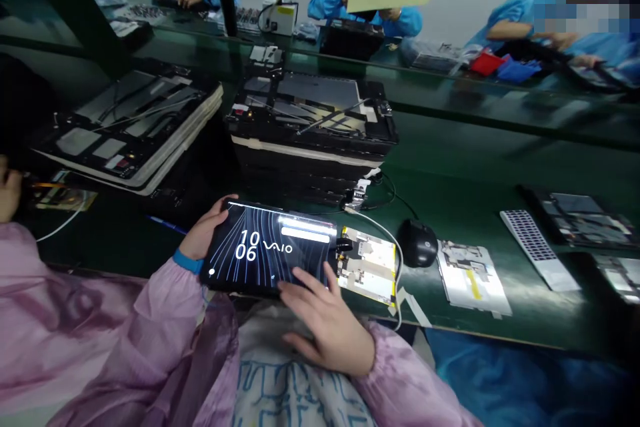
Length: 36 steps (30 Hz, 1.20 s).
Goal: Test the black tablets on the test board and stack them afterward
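Your left hand (204, 232) grasps the lit tablet (270, 260) by its left end, left of the mouse (419, 243). Your right hand (333, 323) is spread over the tablet's lower right, gripping nothing, though I can't tell whether it's touching; a circuit board (370, 270) lies between tablet and mouse.

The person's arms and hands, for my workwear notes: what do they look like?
Neither the left hand nor the right hand wears a glove. Loose, wrinkled mauve-pink sleeves cover both arms, and a blue wristband circles the left wrist.
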### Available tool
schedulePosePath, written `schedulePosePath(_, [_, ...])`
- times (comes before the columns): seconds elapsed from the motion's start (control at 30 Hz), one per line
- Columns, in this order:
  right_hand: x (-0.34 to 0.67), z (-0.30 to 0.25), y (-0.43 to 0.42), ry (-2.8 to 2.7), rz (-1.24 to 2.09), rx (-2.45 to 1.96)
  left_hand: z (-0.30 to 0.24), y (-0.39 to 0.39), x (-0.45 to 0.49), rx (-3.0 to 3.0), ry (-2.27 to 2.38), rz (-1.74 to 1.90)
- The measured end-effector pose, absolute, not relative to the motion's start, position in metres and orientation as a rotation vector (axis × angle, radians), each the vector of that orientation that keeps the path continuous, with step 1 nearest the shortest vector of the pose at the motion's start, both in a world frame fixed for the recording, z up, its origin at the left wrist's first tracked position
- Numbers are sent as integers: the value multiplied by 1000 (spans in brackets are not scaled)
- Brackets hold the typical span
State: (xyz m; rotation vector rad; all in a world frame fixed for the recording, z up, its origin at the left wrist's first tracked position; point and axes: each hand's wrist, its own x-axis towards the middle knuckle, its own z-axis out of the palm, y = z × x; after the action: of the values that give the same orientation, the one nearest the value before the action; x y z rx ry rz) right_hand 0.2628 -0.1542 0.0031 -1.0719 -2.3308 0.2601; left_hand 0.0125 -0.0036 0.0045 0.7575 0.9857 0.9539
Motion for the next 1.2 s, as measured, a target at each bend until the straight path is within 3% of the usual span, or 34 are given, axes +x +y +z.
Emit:
schedulePosePath(0.23, [268,5,-119,-2070,54,-1702,2,-10,13,840,752,880])
schedulePosePath(0.5, [234,8,-129,-2534,184,-1233,-11,-15,11,855,664,911])
schedulePosePath(0.7, [242,13,-108,-2345,197,-1428,-13,-16,10,832,711,911])
schedulePosePath(0.9, [224,11,-119,-2572,207,-1146,-11,-16,9,851,728,900])
schedulePosePath(1.2, [215,10,-113,-2606,175,-1069,-13,-16,10,852,759,924])
